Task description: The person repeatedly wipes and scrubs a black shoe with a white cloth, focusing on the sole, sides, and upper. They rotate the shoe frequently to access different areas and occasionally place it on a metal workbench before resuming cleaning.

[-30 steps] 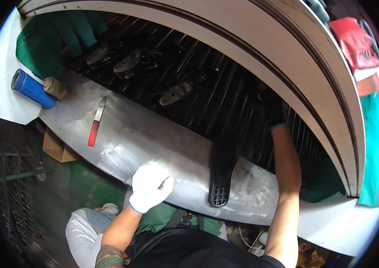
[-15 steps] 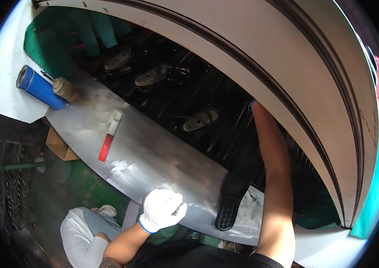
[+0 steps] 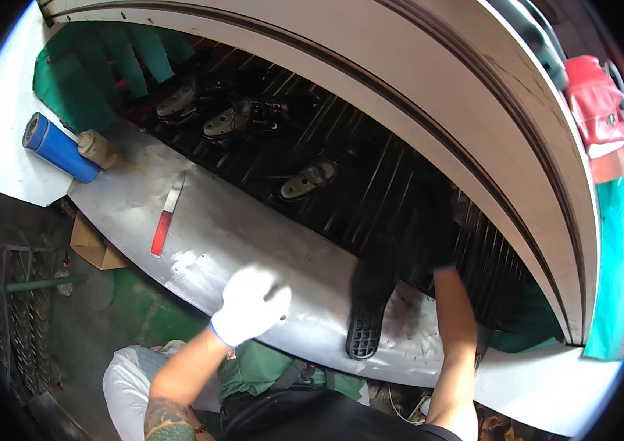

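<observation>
My left hand (image 3: 251, 303), in a white glove with a blue cuff, is curled closed over the near edge of the metal table (image 3: 268, 257). Whatever its fingers may hold is hidden. A black shoe sole (image 3: 365, 334) with a gridded tread lies on the table between my hands. My right hand (image 3: 438, 231) looks dark against the black slatted bed (image 3: 371, 198), past the table's far edge. Shade hides its fingers. Several dark shoes on lasts, one being the nearest shoe (image 3: 309, 181), rest on the slats with pale undersides upward.
A red-handled knife (image 3: 167, 217) lies on the table's left part. Beside it stand a tilted blue cylinder (image 3: 62, 151) and a beige bottle (image 3: 97, 149). The curved pale machine hood (image 3: 415, 81) overhangs the bed. Another person's pale-clothed leg (image 3: 124, 378) is at lower left.
My right hand has drawn back toward me from beneath the hood. My left hand, still closed, has shifted in the picture. The whole view has turned slightly, and the shoes appear farther left.
</observation>
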Demonstrator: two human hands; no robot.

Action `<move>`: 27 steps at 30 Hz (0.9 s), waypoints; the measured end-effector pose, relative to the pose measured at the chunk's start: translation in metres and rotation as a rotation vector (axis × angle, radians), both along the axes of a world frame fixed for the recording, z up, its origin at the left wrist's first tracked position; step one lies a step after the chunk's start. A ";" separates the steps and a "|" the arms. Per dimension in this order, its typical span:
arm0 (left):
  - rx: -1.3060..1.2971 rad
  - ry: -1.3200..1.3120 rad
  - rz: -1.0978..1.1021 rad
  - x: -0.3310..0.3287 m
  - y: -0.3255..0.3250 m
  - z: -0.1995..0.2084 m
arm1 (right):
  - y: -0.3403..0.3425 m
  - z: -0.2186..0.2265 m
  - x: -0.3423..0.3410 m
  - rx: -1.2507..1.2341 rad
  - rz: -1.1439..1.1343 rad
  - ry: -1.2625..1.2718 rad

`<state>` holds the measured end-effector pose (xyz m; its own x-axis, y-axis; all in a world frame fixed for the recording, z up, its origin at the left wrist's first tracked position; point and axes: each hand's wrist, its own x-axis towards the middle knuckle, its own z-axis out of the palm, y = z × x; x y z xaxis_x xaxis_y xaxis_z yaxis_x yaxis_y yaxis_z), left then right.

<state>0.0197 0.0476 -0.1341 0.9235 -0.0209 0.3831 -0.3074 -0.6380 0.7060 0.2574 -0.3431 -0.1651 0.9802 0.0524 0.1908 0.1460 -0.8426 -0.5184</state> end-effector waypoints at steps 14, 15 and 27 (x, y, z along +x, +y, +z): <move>-0.017 0.585 -0.037 0.176 0.001 0.061 | -0.062 0.108 -0.365 0.552 -0.278 0.540; -0.297 0.685 -0.084 0.180 0.006 0.061 | -0.052 0.108 -0.360 0.525 -0.223 0.471; -1.725 0.666 -0.686 -0.066 0.009 0.025 | 0.042 0.077 -0.164 -0.172 0.031 0.326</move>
